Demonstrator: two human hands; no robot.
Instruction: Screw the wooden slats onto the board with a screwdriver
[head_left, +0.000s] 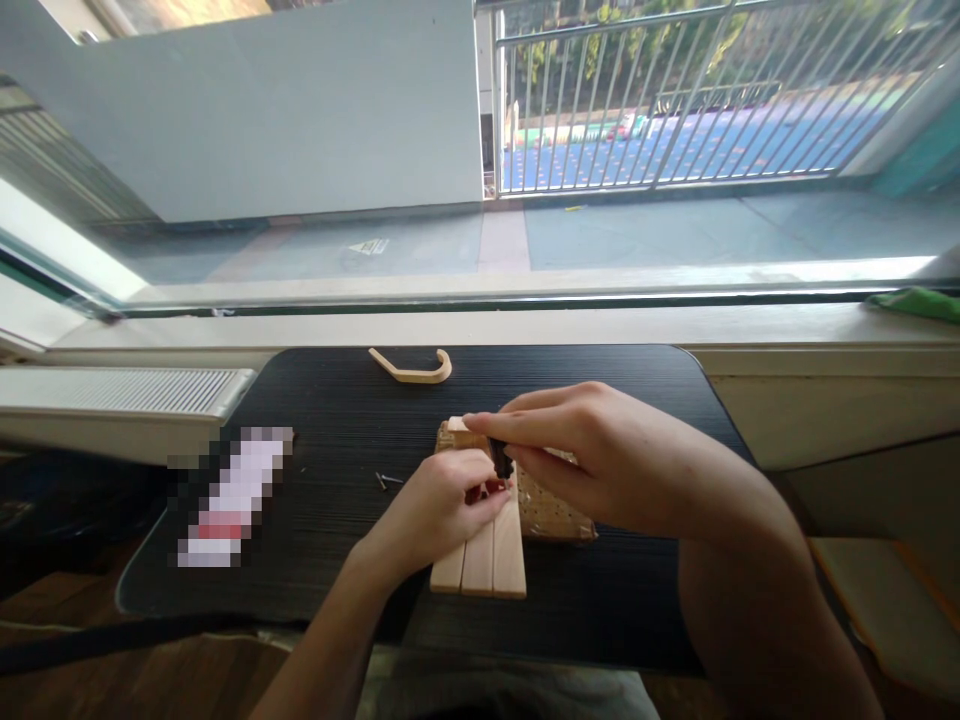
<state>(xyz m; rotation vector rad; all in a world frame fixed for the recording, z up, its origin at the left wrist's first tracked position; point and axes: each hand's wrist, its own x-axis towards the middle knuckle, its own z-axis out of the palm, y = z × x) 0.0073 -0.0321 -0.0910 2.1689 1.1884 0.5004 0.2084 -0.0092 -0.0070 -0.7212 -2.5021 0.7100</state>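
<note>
A wide window [315, 130] spans the far side, with railings and a blue ground visible beyond the glass; below it stands a black table [337, 430] with rounded corners and a grained top; a white radiator [120, 392] sits just beyond the table's left edge. The right hand [592, 445] is raised over the work, its thumb and fingers closed around a small dark tool; the left hand [442, 495] lies across the work from the left, fingers curled by the tool's lower end; whether it grips anything there cannot be told. A pixelated item [236, 490], pale with a red band, lies on the table's left part; a brown perforated block [551, 505] lies on the table beneath the right hand; three light wooden slats [478, 565] lie side by side at table centre, under both hands, overlapping the block; a hook-shaped wooden strip [420, 377] rests near the far edge, well apart from the slats. The dark tool [501, 458] stands roughly upright over the slats; small screws [382, 482] lie just left of the left hand.
</note>
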